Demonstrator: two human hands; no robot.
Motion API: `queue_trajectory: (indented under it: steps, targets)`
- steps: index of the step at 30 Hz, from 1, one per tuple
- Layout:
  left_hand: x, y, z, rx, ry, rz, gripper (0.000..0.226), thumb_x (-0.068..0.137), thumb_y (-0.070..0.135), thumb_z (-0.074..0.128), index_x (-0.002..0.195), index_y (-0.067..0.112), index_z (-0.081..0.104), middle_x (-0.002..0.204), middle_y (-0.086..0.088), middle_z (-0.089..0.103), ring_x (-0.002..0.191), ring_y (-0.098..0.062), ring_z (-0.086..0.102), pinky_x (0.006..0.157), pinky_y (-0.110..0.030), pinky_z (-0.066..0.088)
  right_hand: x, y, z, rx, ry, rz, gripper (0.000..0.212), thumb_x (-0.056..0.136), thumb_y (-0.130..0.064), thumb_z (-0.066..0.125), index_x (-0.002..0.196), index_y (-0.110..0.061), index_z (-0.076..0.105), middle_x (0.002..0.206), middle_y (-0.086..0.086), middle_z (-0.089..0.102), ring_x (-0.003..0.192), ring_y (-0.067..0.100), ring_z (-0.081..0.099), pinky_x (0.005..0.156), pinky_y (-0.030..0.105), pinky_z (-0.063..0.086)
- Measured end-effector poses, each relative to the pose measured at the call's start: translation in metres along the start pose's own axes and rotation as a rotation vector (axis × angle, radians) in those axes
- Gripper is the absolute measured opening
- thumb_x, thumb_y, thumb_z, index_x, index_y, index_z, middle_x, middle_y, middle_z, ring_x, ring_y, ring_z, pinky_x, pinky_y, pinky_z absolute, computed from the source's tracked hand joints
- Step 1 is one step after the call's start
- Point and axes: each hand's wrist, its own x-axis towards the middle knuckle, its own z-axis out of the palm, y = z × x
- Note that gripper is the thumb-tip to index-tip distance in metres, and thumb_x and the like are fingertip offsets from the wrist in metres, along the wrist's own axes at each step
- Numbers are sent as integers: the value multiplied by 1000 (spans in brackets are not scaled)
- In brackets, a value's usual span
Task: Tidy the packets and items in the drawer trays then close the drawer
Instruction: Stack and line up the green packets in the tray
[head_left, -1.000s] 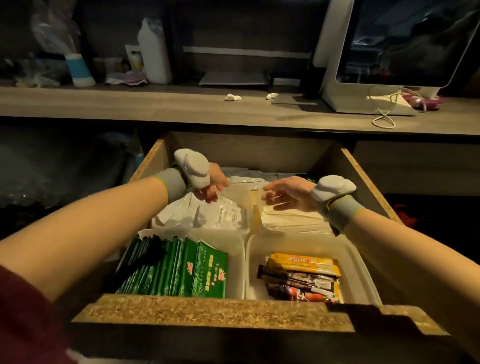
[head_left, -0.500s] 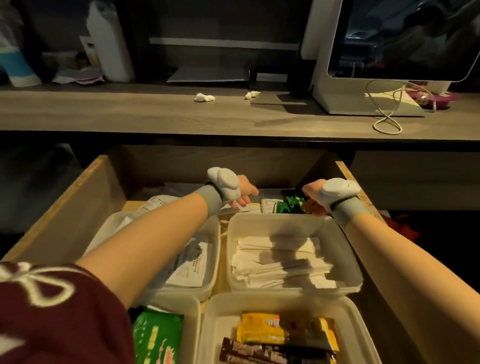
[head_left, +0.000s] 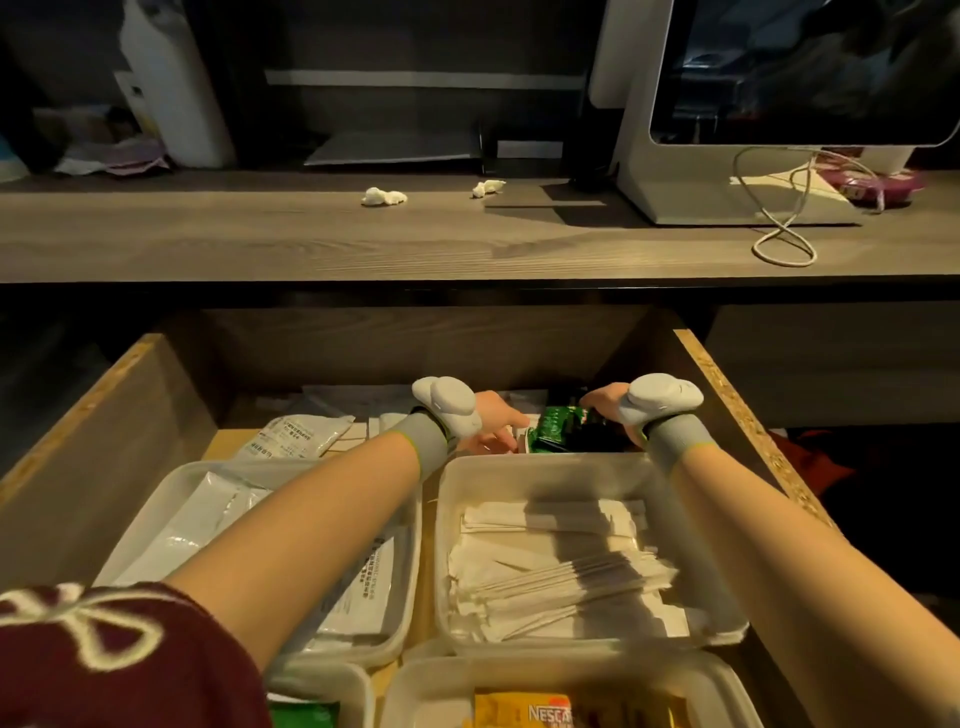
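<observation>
The wooden drawer (head_left: 104, 415) is pulled wide open. Behind the trays at its back lies a loose pile of green packets (head_left: 558, 426) with small white packets beside it. My left hand (head_left: 493, 423) reaches over the back-right tray (head_left: 545, 460), fingers spread down onto the small packets just left of the green ones. My right hand (head_left: 608, 402) curls around the green and dark packets from the right. The back-right tray holds paper-wrapped sticks (head_left: 561, 566). The back-left tray (head_left: 171, 480) holds white sachets.
More white sachets (head_left: 298, 434) lie loose behind the left tray. A near tray holds a yellow Nescafe packet (head_left: 524, 712), another holds green packets (head_left: 301, 714). Above the drawer, the counter (head_left: 363, 239) carries crumpled tissues, a monitor (head_left: 779, 104) and a looped cable (head_left: 784, 228).
The view has tipped and moved forward over the drawer. Both hands have gone from above the back trays to the far back, closing in on the green packets.
</observation>
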Motion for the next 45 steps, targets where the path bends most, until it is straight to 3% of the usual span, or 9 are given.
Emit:
queue_trajectory:
  steps: [11, 14, 16, 19, 32, 37, 40, 42, 45]
  targets:
    - [3, -5, 7, 42, -75, -110, 12, 90, 12, 60, 81, 4, 57, 59, -3, 39, 51, -11, 31, 56, -23, 32, 21, 12, 6, -34, -18, 95, 81, 79, -33, 72, 144, -5, 31, 149, 11, 37, 138, 26, 35, 112, 31, 31]
    - [4, -4, 4, 54, -23, -58, 44, 87, 13, 63, 123, -9, 52, 67, -13, 48, 58, -21, 47, 64, -30, 39, 24, 10, 12, 11, 117, 101, 99, 64, -35, 83, 143, -6, 31, 142, 14, 45, 130, 30, 44, 108, 39, 38]
    - [2, -2, -2, 22, 18, -23, 53, 86, 15, 65, 132, -6, 47, 104, -24, 61, 100, -37, 62, 77, -32, 46, 25, 6, 12, 94, 162, 89, 96, 62, -32, 85, 140, -5, 36, 138, 16, 49, 126, 32, 48, 105, 40, 42]
    - [-7, 0, -11, -65, 56, 24, 54, 87, 13, 64, 137, 5, 45, 142, -17, 47, 136, -36, 38, 87, -36, 47, 22, -1, 8, 189, 121, 61, 100, 63, -31, 84, 142, -2, 30, 143, 18, 43, 130, 35, 44, 108, 45, 38]
    - [-107, 23, -30, -290, 223, 207, 52, 85, -8, 58, 132, 10, 48, 104, -10, 52, 101, -24, 49, 58, -31, 48, -66, -48, -1, 671, 154, -97, 66, 75, -4, 75, 134, -7, 46, 133, 16, 55, 106, 25, 59, 85, 30, 50]
    - [-156, 9, -40, -349, 307, 237, 51, 83, -10, 60, 130, 8, 49, 127, -17, 54, 109, -28, 54, 78, -40, 52, -132, -57, 1, 785, 111, -97, 59, 83, -1, 66, 136, -4, 41, 133, 19, 54, 119, 30, 54, 97, 41, 47]
    - [-177, -4, -43, -374, 392, 240, 60, 81, -9, 64, 135, 5, 44, 136, -20, 51, 125, -35, 50, 100, -49, 46, -166, -59, 10, 893, -63, 13, 6, 92, -7, 55, 96, -4, 56, 130, 14, 57, 122, 25, 52, 89, 32, 46]
    - [-198, -20, -41, -393, 434, 216, 66, 79, -9, 66, 138, 4, 41, 137, -22, 50, 126, -37, 49, 104, -51, 43, -192, -56, 24, 968, -186, 50, 20, 96, -10, 48, 76, -7, 52, 126, 4, 61, 123, 17, 50, 102, 30, 40]
    - [-226, -44, -33, -364, 372, 204, 57, 81, -4, 63, 135, -3, 43, 137, -26, 49, 126, -40, 49, 103, -46, 45, -219, -51, 46, 1084, -252, 120, 12, 97, -11, 44, 98, -9, 57, 113, -3, 62, 123, 18, 52, 105, 33, 39]
